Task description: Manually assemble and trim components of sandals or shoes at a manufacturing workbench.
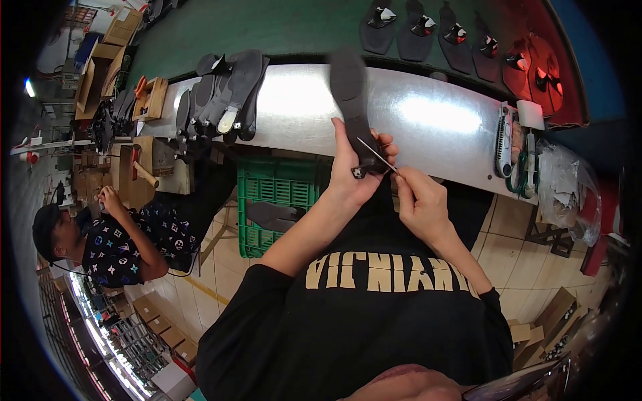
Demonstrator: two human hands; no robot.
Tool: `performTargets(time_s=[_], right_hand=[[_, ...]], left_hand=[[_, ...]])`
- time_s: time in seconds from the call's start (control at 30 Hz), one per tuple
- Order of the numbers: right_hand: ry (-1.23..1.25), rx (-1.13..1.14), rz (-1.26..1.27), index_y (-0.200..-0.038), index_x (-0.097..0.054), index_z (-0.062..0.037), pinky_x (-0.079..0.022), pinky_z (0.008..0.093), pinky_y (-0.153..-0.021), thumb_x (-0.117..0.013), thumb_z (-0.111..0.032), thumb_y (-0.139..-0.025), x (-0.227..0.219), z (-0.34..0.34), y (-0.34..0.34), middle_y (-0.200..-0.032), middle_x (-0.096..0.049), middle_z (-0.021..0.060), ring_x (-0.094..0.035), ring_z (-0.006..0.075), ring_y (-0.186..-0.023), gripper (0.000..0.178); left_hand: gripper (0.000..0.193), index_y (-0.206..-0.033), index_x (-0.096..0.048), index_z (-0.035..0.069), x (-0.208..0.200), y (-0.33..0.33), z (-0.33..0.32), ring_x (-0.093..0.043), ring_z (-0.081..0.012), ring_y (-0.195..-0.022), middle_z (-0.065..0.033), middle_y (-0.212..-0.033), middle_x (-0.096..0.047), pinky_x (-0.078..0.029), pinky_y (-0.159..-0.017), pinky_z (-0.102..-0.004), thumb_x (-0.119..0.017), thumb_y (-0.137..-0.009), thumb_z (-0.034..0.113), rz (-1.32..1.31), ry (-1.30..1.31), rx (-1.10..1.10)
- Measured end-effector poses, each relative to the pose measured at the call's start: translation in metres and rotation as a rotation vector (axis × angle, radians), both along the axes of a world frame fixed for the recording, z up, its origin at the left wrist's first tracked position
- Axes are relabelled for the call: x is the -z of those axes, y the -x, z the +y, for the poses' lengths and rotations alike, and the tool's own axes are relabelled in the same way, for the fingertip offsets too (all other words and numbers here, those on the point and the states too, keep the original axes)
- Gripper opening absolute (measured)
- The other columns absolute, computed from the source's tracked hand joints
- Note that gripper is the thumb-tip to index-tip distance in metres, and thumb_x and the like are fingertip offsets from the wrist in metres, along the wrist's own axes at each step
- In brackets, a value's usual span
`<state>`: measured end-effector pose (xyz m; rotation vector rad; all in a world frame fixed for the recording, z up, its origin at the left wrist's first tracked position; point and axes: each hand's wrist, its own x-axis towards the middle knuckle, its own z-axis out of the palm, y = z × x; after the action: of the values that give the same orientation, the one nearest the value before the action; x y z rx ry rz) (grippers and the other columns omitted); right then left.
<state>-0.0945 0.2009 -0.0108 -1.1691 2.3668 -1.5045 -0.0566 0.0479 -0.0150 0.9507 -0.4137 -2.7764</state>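
My left hand (349,164) is closed round a dark sandal (354,110), holding it up over the near edge of the metal worktop. The far end of its sole is blurred. A strap with a shiny piece sticks out near my left palm. My right hand (422,204) pinches a thin, pale metal tool (376,154), which lies slantwise across the strap end of the sandal. Its exact kind cannot be made out. Part of the strap is hidden behind my fingers.
Dark sandals (241,83) lie heaped on the metal worktop (428,123), left. More sandals (421,30) and a red pair (535,73) line the green surface (267,27). A utility knife (503,144) and scissors (525,174) sit right. A green crate (251,234) stands below; a co-worker (134,240) works left.
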Motion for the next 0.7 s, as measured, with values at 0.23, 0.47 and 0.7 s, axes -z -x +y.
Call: performTargets(time_s=[0.23, 0.47, 0.7], right_hand=[[0.019, -0.056, -0.141, -0.089, -0.058, -0.0023, -0.048, 0.0395, -0.057, -0.06, 0.0, -0.086, 0.0, -0.005, -0.012, -0.074, -0.059, 0.0142, -0.06, 0.0336, -0.065, 0.004], [0.046, -0.365, -0.039, -0.087, -0.06, -0.0046, -0.051, 0.0377, -0.059, -0.064, -0.001, -0.08, -0.006, -0.004, -0.029, -0.076, -0.061, 0.0116, -0.062, 0.0306, -0.065, 0.009], [-0.006, 0.013, -0.234, -0.087, -0.063, 0.0014, -0.041, 0.0266, -0.052, -0.054, -0.001, -0.091, -0.012, 0.019, 0.018, -0.067, -0.059, 0.0082, -0.052, 0.013, -0.055, 0.01]], left_hand=[[0.072, -0.08, -0.054, 0.009, 0.019, 0.005, -0.007, -0.058, -0.0207, -0.061, -0.0056, -0.066, -0.057, -0.049, -0.061, -0.0327, -0.034, -0.088, 0.077, 0.142, 0.041, 0.077], [0.074, -0.082, -0.055, 0.007, 0.021, 0.011, -0.031, -0.059, -0.0204, -0.059, -0.0068, -0.065, -0.058, -0.05, -0.058, -0.0317, -0.031, -0.089, 0.077, -0.011, 0.32, 0.122], [0.029, -0.107, -0.058, 0.003, -0.032, -0.032, -0.151, -0.067, -0.0239, -0.072, -0.0115, -0.092, -0.065, -0.055, -0.055, -0.0342, -0.058, -0.091, 0.028, -0.042, 0.784, -0.126]])
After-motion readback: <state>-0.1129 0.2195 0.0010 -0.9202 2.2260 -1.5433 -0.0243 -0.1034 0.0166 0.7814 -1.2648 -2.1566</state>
